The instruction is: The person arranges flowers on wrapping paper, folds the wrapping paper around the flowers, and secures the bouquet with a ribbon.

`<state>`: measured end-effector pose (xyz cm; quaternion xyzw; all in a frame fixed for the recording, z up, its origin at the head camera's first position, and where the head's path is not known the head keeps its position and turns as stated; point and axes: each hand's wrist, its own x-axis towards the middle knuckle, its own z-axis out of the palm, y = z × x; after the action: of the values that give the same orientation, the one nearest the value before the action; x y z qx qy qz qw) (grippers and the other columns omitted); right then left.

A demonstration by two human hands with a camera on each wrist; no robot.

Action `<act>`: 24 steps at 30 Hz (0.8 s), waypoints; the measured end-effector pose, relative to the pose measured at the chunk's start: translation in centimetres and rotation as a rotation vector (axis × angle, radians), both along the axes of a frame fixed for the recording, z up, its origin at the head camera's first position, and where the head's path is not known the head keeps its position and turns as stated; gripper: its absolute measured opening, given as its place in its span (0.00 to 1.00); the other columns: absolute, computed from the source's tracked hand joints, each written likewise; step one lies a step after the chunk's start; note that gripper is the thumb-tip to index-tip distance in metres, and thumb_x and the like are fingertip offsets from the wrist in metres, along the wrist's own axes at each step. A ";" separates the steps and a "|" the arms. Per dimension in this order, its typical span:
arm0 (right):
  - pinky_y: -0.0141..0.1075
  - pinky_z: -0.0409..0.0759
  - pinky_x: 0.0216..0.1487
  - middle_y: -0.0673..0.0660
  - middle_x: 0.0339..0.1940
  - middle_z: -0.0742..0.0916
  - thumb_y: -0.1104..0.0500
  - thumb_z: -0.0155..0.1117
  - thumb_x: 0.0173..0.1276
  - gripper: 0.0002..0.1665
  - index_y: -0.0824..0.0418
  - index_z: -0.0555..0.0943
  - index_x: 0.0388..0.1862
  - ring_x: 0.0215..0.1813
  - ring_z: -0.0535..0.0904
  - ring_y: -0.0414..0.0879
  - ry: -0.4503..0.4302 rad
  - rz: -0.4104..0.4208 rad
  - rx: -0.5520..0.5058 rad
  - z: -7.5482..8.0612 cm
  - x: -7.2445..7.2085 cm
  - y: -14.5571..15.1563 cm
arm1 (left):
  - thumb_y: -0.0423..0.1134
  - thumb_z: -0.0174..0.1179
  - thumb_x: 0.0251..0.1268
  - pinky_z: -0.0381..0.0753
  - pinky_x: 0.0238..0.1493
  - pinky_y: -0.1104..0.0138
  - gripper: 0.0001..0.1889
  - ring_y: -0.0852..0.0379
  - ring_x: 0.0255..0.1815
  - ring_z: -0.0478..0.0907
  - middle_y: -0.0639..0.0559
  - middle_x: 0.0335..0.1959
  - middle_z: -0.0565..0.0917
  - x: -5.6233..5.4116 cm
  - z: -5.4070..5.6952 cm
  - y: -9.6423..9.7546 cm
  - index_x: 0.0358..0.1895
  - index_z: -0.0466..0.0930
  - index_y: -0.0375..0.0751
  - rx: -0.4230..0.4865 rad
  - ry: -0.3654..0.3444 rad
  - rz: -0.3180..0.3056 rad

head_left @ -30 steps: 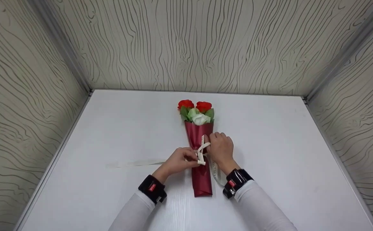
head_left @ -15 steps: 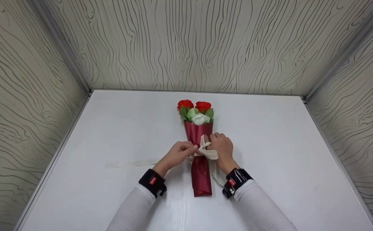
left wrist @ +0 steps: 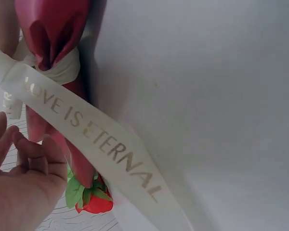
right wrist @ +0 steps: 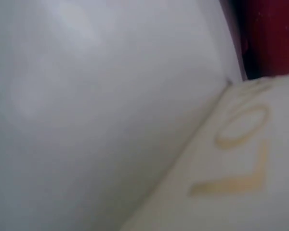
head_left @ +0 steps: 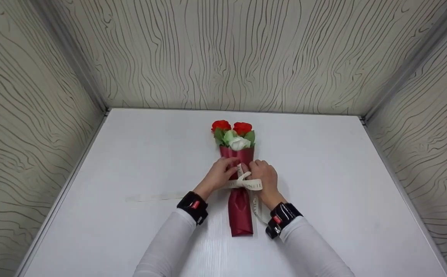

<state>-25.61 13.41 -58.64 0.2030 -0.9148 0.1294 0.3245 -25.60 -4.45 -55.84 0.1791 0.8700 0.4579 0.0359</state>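
A bouquet in dark red wrapping lies on the white table, with red roses and a white rose at its far end. Around its narrow middle runs a cream ribbon, tied with a loop standing up; in the left wrist view the ribbon reads "LOVE IS ETERNAL". My right hand, on the bouquet's right, pinches the ribbon loop between thumb and curled fingers. My left hand is over the wrapping's left side, its thumb and fingertips apart, close to the loop's upper end.
One long ribbon tail stretches left across the white table; another tail curls beside the bouquet under the right wrist. Wood-grain patterned panels stand at the back and both sides. Black bands are on both wrists.
My left hand has let go of the ribbon end it was pulling through and moved up toward the loop's top. The ribbon end now lies rightward across the knot. My right hand stays nearly still.
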 end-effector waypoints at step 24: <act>0.40 0.78 0.45 0.67 0.45 0.82 0.72 0.60 0.64 0.17 0.73 0.75 0.53 0.46 0.80 0.56 -0.911 0.426 -0.510 5.5 1.9 6.8 | 0.36 0.62 0.69 0.73 0.41 0.64 0.05 0.57 0.38 0.72 0.51 0.36 0.77 0.3 -0.7 -0.8 0.40 0.83 0.37 0.120 0.035 0.078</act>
<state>-23.75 20.23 -53.18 0.2219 -0.8411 0.4834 -0.0980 -25.25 -5.23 -56.57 0.1546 0.8479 0.5071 -0.0079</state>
